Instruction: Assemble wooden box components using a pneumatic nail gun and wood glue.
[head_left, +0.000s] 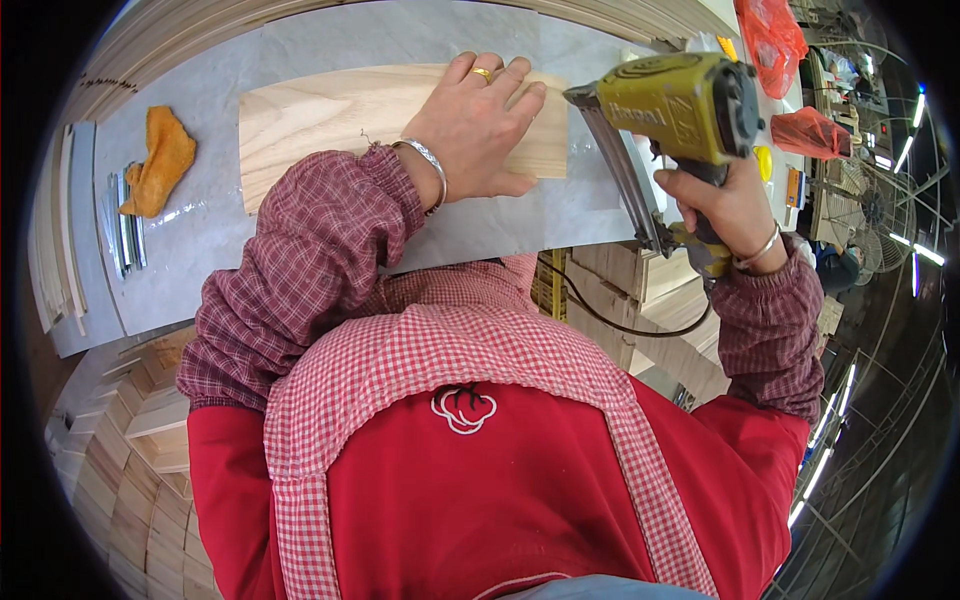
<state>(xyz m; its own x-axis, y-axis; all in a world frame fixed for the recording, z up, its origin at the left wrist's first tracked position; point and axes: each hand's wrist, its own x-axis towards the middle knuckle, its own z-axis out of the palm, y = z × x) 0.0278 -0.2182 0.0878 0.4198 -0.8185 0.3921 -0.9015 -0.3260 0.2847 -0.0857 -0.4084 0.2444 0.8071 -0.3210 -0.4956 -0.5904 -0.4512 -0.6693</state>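
Observation:
Under my left hand [478, 125] lies a pale wooden board [330, 115] on the grey marbled tabletop. The fingers are spread over its right half and the thumb rests by its near edge. My right hand [735, 205] is wrapped round the grip of a yellow-green nail gun [670, 105]. The gun's dark nose points left at the board's right end; whether they touch I cannot tell. Its long grey magazine slants down toward the table's near edge. A dark air hose [640, 328] curves away below the gun.
An orange cloth [160, 160] lies at the left beside some silvery nail strips [126, 225]. Long wooden strips [200, 45] line the table's far side. Red plastic bags [808, 133] hang at the right. Stacked wooden pieces [125, 480] stand below left, with a caged fan [870, 205] far right.

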